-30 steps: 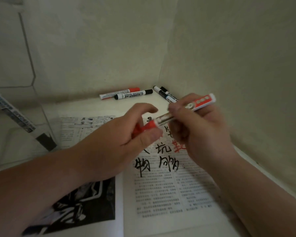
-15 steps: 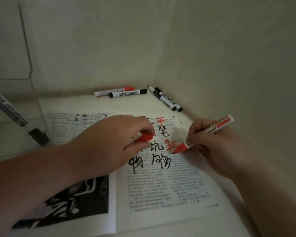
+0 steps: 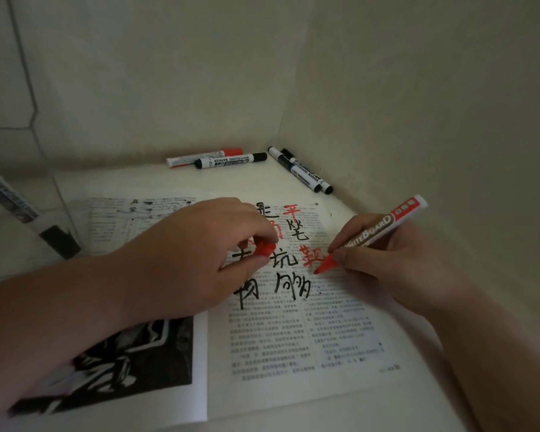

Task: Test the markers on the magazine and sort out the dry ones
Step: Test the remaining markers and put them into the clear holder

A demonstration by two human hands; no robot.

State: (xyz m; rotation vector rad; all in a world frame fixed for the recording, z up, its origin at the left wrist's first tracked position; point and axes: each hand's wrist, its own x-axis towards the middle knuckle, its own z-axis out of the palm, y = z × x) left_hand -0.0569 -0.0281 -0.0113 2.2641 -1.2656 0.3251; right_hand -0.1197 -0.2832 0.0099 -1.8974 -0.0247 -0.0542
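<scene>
Fingers: the right hand's fingers are curled round the red marker, pinching it low near the tip. The left hand's thumb and fingers pinch the red cap.
Marker: it slants with its tip down at the right page of the magazine, just beside a red written character. I cannot tell whether the tip touches the paper.
Around: a red-capped marker and a black one lie side by side along the desk's back edge. Two more black markers lie together near the back right corner. A clear box at the left edge holds another marker, leaning.
In the way: the left hand covers part of the black writing and lies close to the tip.
Change: a second ago both hands were raised and close together, with the cap just coming off. Now they are apart and down at the page.
Edges: the right wall runs close beside the right hand. The magazine reaches toward the back right corner.
Room: bare desk shows between the magazine's top edge and the back markers, and a strip along the near edge.
</scene>
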